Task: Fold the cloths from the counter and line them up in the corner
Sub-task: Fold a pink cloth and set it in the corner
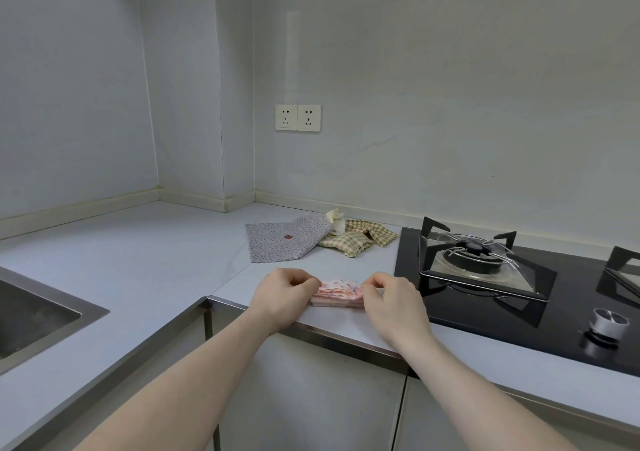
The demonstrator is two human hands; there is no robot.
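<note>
Soft pink cloth (pixel 337 293), glossy black glass hob (pixel 571 298), matt counter (pixel 138 260)

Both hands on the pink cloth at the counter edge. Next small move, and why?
Probably lift the pink cloth and carry it toward the back corner of the counter. It already looks folded into a small stack, with the left hand and right hand pinching its two ends. The spotted cloth and checked cloth lie unfolded beside the stove, so they come after.

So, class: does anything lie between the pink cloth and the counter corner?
Nothing visible. The pink cloth, pinched by the left hand and right hand, faces bare counter toward the corner; the dotted grey cloth lies right of that path.
</note>
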